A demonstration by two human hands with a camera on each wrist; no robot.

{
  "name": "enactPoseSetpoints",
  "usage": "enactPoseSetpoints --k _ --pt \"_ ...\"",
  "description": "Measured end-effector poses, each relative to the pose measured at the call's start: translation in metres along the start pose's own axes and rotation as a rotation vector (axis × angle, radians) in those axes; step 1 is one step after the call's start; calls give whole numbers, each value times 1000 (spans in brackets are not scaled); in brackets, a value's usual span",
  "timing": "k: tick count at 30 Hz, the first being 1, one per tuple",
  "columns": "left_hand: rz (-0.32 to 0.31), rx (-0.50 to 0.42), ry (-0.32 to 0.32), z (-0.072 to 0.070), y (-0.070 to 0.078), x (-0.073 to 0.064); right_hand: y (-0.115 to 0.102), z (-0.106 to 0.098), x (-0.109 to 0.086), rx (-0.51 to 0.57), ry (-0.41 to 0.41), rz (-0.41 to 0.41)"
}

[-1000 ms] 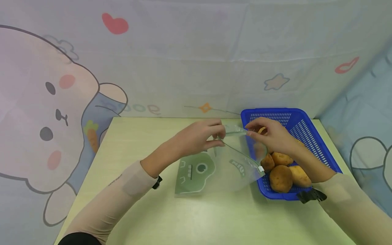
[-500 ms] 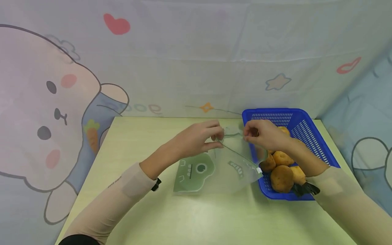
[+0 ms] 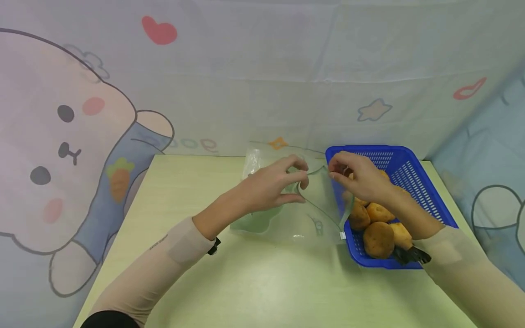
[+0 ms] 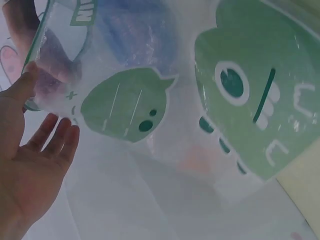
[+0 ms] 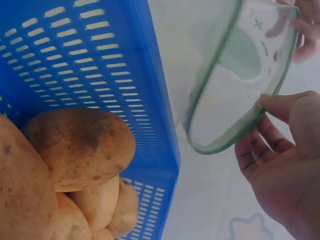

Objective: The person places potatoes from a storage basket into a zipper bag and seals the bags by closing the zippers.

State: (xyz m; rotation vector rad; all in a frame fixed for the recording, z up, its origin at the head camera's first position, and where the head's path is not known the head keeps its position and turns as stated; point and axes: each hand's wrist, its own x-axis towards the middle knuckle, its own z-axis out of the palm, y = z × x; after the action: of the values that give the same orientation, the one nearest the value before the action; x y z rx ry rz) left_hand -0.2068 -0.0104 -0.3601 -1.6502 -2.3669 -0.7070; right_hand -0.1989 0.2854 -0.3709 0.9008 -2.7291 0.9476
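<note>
- The right hand (image 3: pixel 361 180) is pinching the bag (image 3: pixel 301 228) at its green rim (image 5: pixel 205 151), the thumb pressing one side and the fingertips bearing on the other.
- The left hand (image 3: pixel 270 184) is curving at the far side of the bag's mouth, its thumb and fingers standing apart; in the left wrist view the thumb tip is overlapping the rim.
- The bag is hanging between the two hands over the table (image 3: pixel 254 287), its mouth gaping towards the basket (image 3: pixel 371 263).
- A white slider (image 3: pixel 342 235) is sitting at the near corner of the mouth, just beside the basket.
- Green monster prints (image 4: pixel 265 95) are showing on the clear film.
- Potatoes (image 3: pixel 378 239) are lying heaped in the blue basket, under and in front of the right hand.
- The basket is standing on the table, to the right of the bag.
- Pale sleeves (image 3: pixel 164 264) are covering both forearms.
- Behind the table a printed cloth (image 3: pixel 254 91) is hanging, bearing a bear and a red heart.
</note>
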Motion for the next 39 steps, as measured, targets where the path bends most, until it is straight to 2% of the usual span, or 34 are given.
enactPoseSetpoints --k 5,12,16,20,27,39 --pt "-34 -12 -30 4 -2 3 -3 -2 -2 44 -15 -20" --pt "-197 -94 -149 15 -6 6 -9 -6 -1 99 -42 9" --pt "-257 -141 -199 22 -7 5 -11 -5 -2 115 -44 47" --pt "-275 -182 -214 27 -9 5 -12 -3 -4 119 -8 73" --pt "-294 -235 -197 33 -16 4 -15 -1 -6 179 80 137" --pt "-316 -283 -184 54 -22 10 -18 0 -5 202 105 265"
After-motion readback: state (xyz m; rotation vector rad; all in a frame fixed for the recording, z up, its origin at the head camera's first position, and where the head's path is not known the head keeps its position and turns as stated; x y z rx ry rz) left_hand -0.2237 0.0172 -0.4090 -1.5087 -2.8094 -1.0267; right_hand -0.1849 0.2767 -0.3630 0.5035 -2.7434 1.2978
